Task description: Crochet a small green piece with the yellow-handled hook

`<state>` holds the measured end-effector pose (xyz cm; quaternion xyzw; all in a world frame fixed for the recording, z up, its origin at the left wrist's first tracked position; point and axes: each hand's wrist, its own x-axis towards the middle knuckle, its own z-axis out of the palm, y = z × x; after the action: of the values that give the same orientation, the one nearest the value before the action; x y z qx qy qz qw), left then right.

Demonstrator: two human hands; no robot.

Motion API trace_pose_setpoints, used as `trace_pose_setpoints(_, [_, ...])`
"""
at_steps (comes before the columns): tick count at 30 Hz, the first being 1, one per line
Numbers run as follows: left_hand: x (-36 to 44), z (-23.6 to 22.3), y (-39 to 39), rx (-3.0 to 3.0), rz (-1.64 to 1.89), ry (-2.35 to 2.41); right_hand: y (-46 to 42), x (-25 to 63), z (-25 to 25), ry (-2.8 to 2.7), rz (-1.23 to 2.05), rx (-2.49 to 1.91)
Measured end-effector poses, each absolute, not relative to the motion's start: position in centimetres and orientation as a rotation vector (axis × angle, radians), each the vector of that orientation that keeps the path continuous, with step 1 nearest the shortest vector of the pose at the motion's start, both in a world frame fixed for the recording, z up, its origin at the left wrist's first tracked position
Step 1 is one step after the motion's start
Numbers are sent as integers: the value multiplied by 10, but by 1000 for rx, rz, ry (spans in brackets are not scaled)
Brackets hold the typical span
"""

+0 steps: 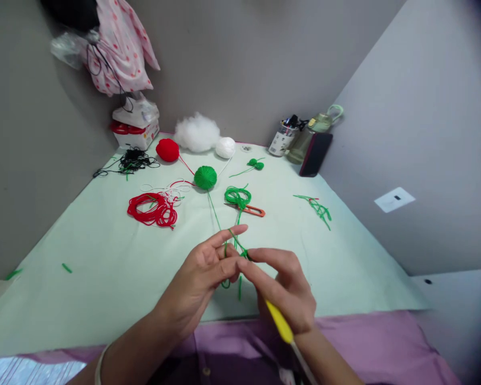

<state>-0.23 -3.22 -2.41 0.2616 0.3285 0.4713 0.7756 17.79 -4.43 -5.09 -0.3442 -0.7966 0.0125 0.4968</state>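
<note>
Just above the near part of the table, my left hand (198,278) pinches a small green crochet piece (245,254) between thumb and fingers. Green yarn (214,207) runs from the green yarn ball (205,178) to this hand and passes over its raised index finger. My right hand (291,283) is closed around a crochet hook with a yellow handle (279,322). The hook's tip is hidden by the fingers at the green piece, where both hands meet. Beyond them lie a looped green cord bundle (238,197) and an orange-handled cutter (256,212).
A red yarn ball (168,150), a white yarn ball (225,147) and white stuffing (198,132) sit at the back. Red cord (152,209) and black yarn (134,160) lie left. A phone (316,154) leans against a bottle (320,124) at the right.
</note>
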Motion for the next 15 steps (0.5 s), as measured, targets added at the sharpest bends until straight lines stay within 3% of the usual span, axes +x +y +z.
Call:
trace_pose_setpoints(7, [-12,-23,-26,673,1093,732,-33,172,-39,-1331,799,-768])
trace_pose_setpoints(15, [-5,-30,-33,818,1102,823,-30,163,-37,-1427,798,-741])
